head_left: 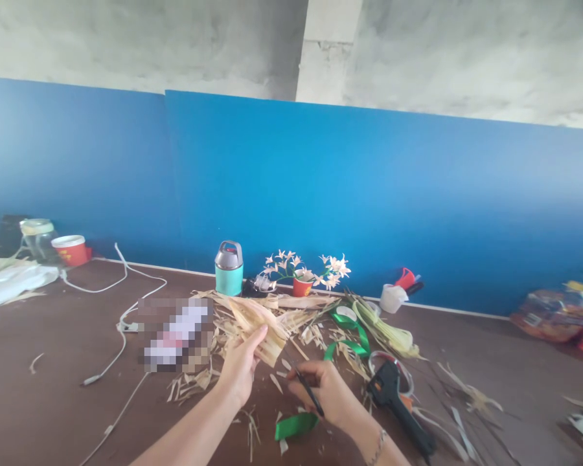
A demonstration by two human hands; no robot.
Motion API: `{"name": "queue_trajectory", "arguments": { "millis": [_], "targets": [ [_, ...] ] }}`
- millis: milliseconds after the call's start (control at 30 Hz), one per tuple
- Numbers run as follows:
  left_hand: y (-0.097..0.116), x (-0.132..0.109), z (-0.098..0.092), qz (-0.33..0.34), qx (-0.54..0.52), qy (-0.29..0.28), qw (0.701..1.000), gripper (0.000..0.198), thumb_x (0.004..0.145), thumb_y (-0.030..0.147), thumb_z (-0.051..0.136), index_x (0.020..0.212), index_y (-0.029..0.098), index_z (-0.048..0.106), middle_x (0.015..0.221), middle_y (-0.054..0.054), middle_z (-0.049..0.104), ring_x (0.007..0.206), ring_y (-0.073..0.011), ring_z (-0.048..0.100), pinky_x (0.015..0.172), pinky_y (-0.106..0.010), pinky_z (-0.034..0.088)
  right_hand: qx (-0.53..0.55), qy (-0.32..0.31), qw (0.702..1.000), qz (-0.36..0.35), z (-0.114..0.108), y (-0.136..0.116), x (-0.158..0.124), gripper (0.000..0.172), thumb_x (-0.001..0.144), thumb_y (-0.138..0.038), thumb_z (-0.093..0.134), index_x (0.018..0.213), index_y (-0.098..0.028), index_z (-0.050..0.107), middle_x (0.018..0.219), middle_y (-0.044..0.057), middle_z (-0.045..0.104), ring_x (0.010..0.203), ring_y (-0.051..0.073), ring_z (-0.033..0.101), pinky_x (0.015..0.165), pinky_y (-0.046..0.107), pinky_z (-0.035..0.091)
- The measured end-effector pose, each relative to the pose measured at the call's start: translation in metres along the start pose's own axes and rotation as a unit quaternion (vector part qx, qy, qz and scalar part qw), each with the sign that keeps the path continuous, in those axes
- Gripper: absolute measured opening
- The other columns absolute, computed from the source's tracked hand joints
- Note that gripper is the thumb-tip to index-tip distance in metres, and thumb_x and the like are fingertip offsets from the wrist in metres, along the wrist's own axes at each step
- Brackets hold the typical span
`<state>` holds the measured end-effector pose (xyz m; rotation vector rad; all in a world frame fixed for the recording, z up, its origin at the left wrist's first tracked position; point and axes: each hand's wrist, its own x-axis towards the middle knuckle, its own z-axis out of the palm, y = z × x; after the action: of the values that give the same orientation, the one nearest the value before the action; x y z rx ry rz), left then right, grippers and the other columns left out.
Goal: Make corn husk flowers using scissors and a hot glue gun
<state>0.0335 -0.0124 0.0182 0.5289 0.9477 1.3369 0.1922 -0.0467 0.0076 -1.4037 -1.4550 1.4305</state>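
My left hand [240,364] pinches a broad, pale dried corn husk [267,327] between thumb and fingers, above the littered table. Close to its right, my right hand [323,393] is closed round a pair of dark scissors [309,387]; their tips point up toward the husk's lower edge. Whether the blades touch the husk I cannot tell. Husk scraps [194,383] and small cut petal shapes lie around both hands. A piece of green ribbon [296,426] rests below my right hand.
A black glue gun [398,404] lies right of my right hand, near green ribbon [357,346] and a bundle of husk strips [386,330]. Behind stand a turquoise flask [229,278] and a red cup [302,285] with husk flowers. White cables [121,343] run along the left.
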Motion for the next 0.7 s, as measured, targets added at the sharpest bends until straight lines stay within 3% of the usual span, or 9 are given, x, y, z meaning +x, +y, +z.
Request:
{"name": "queue_trajectory", "arguments": {
  "millis": [700],
  "targets": [
    [-0.0027, -0.003, 0.0006, -0.001, 0.0, -0.013, 1.0, 0.031, 0.057, 0.03, 0.079, 0.078, 0.011, 0.069, 0.066, -0.005, 0.07, 0.062, -0.0144, 0.064, 0.055, -0.02, 0.047, -0.002, -0.001, 1.0, -0.024, 0.0005, -0.0034, -0.0005, 0.019, 0.06, -0.029, 0.067, 0.064, -0.013, 0.06, 0.041, -0.008, 0.038, 0.039, 0.004, 0.028, 0.039, 0.018, 0.026]
  ]
}}
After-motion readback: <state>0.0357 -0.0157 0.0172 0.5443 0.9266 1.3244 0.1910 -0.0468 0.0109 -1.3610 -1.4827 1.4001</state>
